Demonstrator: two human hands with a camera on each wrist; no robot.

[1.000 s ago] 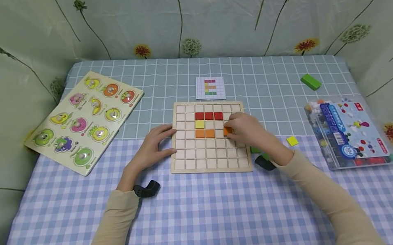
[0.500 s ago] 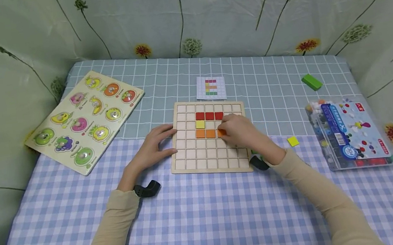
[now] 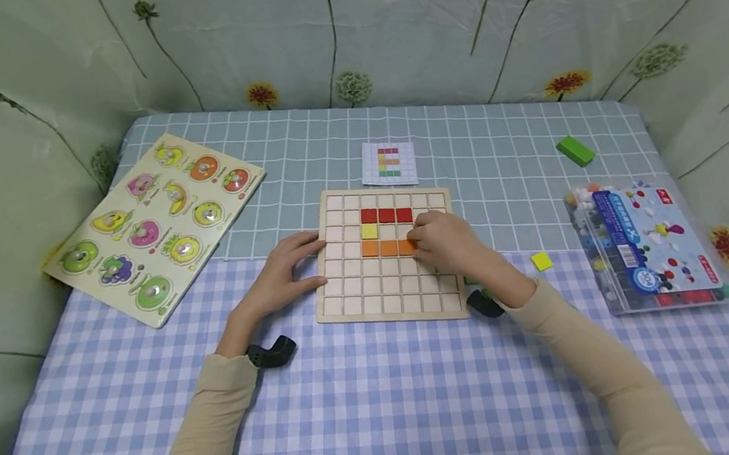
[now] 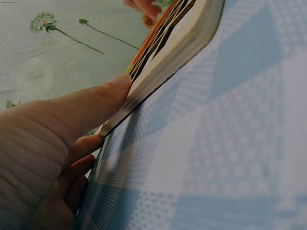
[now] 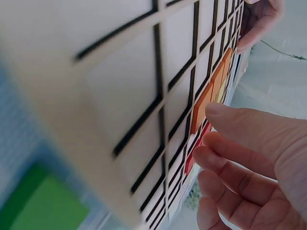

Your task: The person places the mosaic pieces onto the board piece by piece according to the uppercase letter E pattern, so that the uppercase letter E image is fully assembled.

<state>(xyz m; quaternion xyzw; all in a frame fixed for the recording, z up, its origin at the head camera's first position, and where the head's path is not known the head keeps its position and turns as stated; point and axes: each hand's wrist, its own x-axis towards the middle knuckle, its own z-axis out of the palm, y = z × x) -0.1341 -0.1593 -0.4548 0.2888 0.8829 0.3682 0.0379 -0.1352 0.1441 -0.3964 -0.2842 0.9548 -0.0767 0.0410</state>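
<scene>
A wooden grid board point(image 3: 354, 309) lies on the checked cloth in the head view. Three red tiles point(image 3: 387, 215) form a row in it, with one yellow tile point(image 3: 369, 231) below the leftmost. Under that runs a row of three orange tiles point(image 3: 389, 248). My right hand point(image 3: 449, 243) touches the rightmost orange tile point(image 5: 201, 112), its thumb at the tile's face and its other fingers loosely bent beside it. My left hand point(image 3: 281, 273) rests at the board's left edge, the thumb point(image 4: 108, 93) against the rim and the fingers spread.
Behind the board lies a pattern card point(image 3: 388, 163). A fruit puzzle board point(image 3: 157, 228) sits at left. On the right are a loose yellow tile point(image 3: 541, 261), a green block point(image 3: 576, 151) and a clear plastic case point(image 3: 657, 246). Another green piece point(image 5: 43, 201) lies beside the board.
My right hand has moved left with the orange tile, which now sits at the right end of the orange row. The fingers have since shifted slightly off it. My left hand stays put.
</scene>
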